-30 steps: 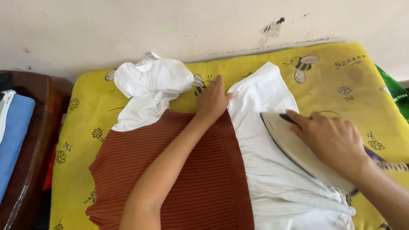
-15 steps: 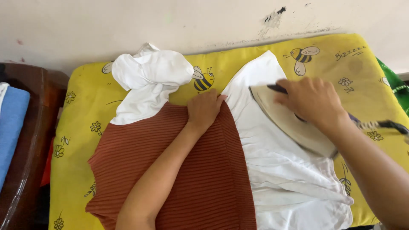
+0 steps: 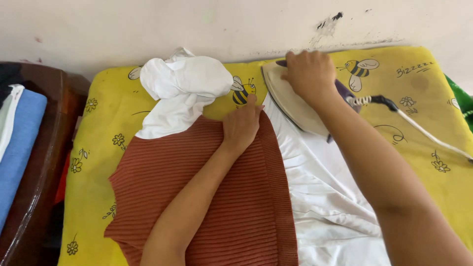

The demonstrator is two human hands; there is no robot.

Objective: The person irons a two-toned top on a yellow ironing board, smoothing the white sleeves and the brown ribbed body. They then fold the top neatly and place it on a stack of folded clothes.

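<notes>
A: Where's the iron (image 3: 295, 106)?

B: Near the far edge of the yellow bee-print pad (image 3: 419, 148), on the white cloth (image 3: 320, 197); the right hand (image 3: 310, 74) is clenched over its top, fingers wrapped round the handle.

A: And the left hand (image 3: 241, 125)?

B: Flat, fingers released, pressing the rust ribbed garment (image 3: 217, 207) just beside the iron; a bunched white cloth (image 3: 182, 81) lies further left.

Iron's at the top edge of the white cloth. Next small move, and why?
Probably draw the iron back toward the body along the white cloth. The right hand has it at the cloth's far end, creases lie nearer, and the left hand pins the rust cloth beside it.
</notes>
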